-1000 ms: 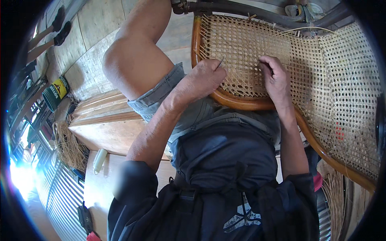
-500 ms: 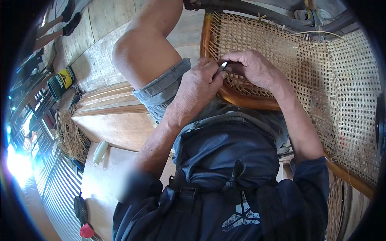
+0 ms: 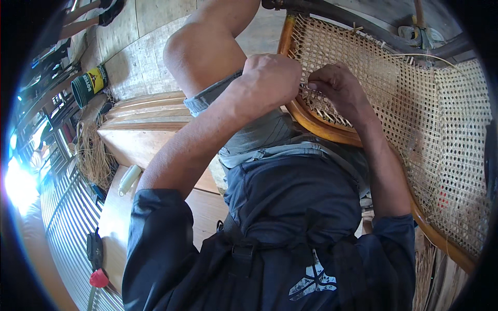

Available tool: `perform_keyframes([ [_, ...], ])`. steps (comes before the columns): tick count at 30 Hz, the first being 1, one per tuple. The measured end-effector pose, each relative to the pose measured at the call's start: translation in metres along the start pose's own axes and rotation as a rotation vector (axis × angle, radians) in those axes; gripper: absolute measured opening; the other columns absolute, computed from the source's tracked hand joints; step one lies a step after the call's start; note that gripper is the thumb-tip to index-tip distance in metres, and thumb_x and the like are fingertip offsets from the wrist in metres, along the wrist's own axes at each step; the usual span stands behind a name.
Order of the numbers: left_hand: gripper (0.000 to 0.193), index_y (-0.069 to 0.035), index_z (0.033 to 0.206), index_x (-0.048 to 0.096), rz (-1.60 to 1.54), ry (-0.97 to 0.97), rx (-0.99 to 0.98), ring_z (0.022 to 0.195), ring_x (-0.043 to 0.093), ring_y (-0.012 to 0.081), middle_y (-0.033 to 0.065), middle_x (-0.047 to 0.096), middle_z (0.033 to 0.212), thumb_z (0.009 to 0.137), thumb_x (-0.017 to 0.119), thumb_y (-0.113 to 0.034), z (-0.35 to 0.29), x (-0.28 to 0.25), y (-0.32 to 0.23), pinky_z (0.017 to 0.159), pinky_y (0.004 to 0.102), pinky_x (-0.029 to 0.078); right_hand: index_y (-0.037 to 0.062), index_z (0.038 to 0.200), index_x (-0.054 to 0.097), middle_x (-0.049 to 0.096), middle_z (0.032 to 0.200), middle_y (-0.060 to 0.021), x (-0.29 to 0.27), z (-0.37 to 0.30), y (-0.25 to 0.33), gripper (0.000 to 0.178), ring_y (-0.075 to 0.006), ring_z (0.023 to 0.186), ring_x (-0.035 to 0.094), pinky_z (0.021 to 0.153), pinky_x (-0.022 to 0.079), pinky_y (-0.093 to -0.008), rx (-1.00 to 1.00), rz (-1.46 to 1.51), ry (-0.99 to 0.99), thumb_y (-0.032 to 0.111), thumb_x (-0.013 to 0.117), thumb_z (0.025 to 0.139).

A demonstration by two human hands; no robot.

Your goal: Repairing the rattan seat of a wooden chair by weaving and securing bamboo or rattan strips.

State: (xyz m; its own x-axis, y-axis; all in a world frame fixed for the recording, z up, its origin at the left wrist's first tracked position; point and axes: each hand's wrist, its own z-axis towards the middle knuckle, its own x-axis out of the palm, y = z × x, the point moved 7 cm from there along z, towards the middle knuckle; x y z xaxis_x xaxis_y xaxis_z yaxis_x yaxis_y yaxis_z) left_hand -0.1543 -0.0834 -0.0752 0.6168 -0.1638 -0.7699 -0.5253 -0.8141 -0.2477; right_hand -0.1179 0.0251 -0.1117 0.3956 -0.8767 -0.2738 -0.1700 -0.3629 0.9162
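Head view, steeply downward, apparently close

Bright daylight fills the scene, with a blown-out white glare at the lower left edge, soft shadows under the arms, a black fisheye rim bending straight lines, and slight blur, perhaps from motion, softening the woven cane panel [image 3: 415,119] at far right.

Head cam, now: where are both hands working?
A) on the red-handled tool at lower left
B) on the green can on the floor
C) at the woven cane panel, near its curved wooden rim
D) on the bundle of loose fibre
C: the left hand and right hand meet on the woven cane panel, just above its curved wooden rim.
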Motion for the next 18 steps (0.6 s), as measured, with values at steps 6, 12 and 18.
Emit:
perform_keyframes([
  [6, 0.018, -0.002, 0.081, 0.067, 0.007, 0.213, 0.022, 0.081, 0.065, 0.0348, 0.0197, 0.065, 0.082, 0.076, 0.053, -0.012, 0.013, -0.008, -0.014, 0.072, 0.0454, 0.051, 0.003, 0.081, 0.067, 0.061, 0.082, -0.0126, -0.009, -0.004, -0.009, 0.017, -0.0294, 0.08, 0.058, 0.078, 0.045, -0.0383, 0.006, -0.266, -0.003, 0.019, 0.068, 0.076],
  [12, 0.022, -0.006, 0.09, 0.07, 0.101, 0.377, 0.022, 0.088, 0.065, 0.03, 0.0133, 0.067, 0.091, 0.076, 0.055, -0.011, 0.026, -0.003, -0.032, 0.074, 0.0401, 0.052, 0.0021, 0.078, 0.067, 0.061, 0.081, -0.0143, -0.003, 0.003, -0.027, 0.017, -0.0304, 0.081, 0.058, 0.08, 0.044, -0.0386, 0.134, -0.126, 0.105, 0.018, 0.066, 0.074],
  [18, 0.02, 0.001, 0.086, 0.068, -0.069, 0.321, 0.033, 0.082, 0.065, 0.0359, 0.0207, 0.065, 0.083, 0.072, 0.056, -0.006, 0.032, 0.009, -0.012, 0.071, 0.0444, 0.051, 0.0023, 0.081, 0.067, 0.06, 0.089, -0.0174, -0.004, 0.004, -0.023, 0.019, -0.033, 0.088, 0.057, 0.081, 0.044, -0.0404, 0.173, -0.256, 0.091, 0.02, 0.064, 0.074],
])
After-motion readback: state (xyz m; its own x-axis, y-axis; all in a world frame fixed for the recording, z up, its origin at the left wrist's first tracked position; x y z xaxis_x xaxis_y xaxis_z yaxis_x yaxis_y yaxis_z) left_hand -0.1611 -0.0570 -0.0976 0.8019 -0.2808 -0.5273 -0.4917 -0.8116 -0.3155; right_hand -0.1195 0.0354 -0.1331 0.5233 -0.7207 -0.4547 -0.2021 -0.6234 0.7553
